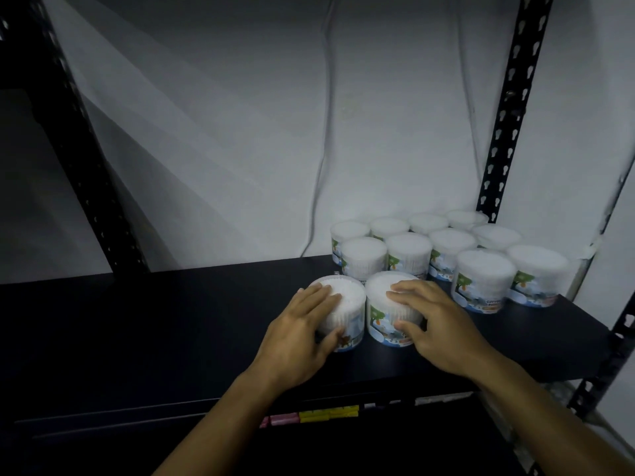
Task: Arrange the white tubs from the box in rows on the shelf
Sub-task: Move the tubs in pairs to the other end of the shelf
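Left hand [298, 333] gripped one white tub [347, 312] at frame centre; right hand [436, 329] gripped the adjoining tub [385, 314], the two touching. Both stood upright on the black shelf [171, 324]. Ten further tubs [446, 249] stood in rows at centre right against the white wall [240, 132].

Tub labels [481, 302] carry print (blurred), nothing legible.

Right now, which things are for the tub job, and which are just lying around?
For the job: two white tubs, one under the left hand, one under the right hand; tubs in rows; black shelf.

Just there: hanging cable; pink and yellow packs below.
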Tool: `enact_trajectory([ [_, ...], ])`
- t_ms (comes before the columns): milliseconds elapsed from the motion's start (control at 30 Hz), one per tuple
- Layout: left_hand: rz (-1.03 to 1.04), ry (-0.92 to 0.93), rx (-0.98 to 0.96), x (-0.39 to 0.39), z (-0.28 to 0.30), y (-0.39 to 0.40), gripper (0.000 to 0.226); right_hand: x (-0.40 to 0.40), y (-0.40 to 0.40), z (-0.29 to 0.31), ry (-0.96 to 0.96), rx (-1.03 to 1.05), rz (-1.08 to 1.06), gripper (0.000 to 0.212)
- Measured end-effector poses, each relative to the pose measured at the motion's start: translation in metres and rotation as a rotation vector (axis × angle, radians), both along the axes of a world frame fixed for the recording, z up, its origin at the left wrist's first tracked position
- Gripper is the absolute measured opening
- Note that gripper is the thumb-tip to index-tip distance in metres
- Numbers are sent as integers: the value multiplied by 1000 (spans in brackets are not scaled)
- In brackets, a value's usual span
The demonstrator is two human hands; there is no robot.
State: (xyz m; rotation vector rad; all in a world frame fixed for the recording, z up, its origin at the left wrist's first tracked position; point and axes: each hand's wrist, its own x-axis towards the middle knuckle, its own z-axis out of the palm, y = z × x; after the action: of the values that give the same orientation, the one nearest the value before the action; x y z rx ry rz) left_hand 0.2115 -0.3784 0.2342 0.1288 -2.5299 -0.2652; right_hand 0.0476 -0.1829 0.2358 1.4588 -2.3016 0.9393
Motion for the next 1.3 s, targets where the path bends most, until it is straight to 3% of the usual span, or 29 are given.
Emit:
enact_trajectory([
  [433, 4, -19, 23, -72, -1, 33, 56, -60, 27, 10, -53, 65, -64, 42],
  [1300, 52, -11, 26, -86, -1, 35, 57, -73, 19, 7, 7, 78, -82, 42],
])
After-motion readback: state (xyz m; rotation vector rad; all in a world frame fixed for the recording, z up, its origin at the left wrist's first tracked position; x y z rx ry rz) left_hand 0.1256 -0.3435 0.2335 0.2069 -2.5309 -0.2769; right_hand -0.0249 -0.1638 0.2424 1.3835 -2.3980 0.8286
